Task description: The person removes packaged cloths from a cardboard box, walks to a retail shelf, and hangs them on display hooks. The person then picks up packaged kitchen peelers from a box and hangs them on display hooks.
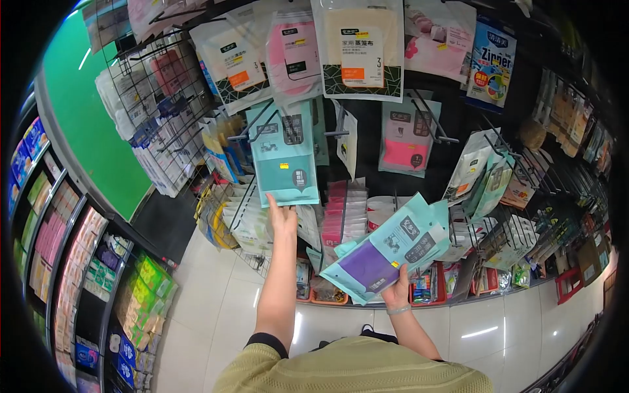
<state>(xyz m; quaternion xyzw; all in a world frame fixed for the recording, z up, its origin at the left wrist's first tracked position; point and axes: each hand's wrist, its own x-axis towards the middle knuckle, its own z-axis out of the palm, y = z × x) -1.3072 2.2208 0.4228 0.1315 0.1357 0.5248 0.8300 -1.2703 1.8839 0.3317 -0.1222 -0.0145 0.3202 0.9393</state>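
My left hand (282, 213) is at the bottom edge of a teal package (285, 157) that hangs upright on a rack hook; its fingers are partly behind the package. Lower right, my right hand (397, 293) grips a small stack of teal packages by the lower edge, the front one a package with a purple window (386, 250), tilted. A pink-window package (404, 141) hangs on hooks above the stack.
Large white cloth packs (362, 49) hang along the top. A blue Zipper box (488, 65) is at upper right. Metal hooks (445, 139) stick out towards me. Red bins (429, 295) stand low down. Shelves of tissue packs (141, 298) line the left.
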